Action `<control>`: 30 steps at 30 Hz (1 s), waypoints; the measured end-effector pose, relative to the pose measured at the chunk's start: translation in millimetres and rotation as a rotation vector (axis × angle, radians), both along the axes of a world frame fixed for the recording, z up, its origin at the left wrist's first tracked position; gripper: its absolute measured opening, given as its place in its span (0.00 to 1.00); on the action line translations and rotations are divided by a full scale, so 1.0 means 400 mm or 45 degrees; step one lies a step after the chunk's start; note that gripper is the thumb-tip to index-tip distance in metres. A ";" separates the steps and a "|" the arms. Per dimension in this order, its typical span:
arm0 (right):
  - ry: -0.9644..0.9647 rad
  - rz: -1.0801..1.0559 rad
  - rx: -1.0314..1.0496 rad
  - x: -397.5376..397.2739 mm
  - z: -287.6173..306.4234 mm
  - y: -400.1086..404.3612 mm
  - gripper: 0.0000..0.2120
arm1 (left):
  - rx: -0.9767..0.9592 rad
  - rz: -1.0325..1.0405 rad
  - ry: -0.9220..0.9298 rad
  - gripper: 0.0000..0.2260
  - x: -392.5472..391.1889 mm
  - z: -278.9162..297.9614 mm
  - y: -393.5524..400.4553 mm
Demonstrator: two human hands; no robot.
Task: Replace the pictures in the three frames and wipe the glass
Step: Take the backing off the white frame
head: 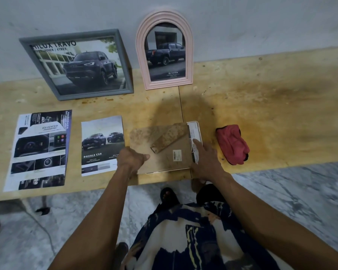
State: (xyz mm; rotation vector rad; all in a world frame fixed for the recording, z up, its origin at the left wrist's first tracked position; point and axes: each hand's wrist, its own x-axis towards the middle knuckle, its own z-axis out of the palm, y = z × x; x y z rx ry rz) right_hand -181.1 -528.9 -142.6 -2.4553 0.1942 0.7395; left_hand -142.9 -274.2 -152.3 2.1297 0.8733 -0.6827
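While both hands (168, 158) press face-down frame (164, 149), red cloth (232, 144) rt, 2 prints (102, 146) lt.

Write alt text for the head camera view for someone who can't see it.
Both hands work on a white frame lying face down on a wooden table, left hand on its backing board, right hand at its edge. Two framed truck pictures lean behind; two prints and a red cloth lie alongside.
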 end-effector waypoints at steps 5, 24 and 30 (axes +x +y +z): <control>0.028 0.049 -0.079 -0.002 -0.013 0.005 0.32 | -0.118 0.138 -0.072 0.16 -0.030 0.002 0.001; -0.304 -0.164 0.077 0.000 0.048 0.011 0.23 | -0.352 0.362 -0.281 0.06 -0.113 0.077 0.092; -0.241 -0.461 0.590 -0.009 0.141 0.049 0.17 | -0.475 0.283 -0.326 0.11 -0.082 0.109 0.010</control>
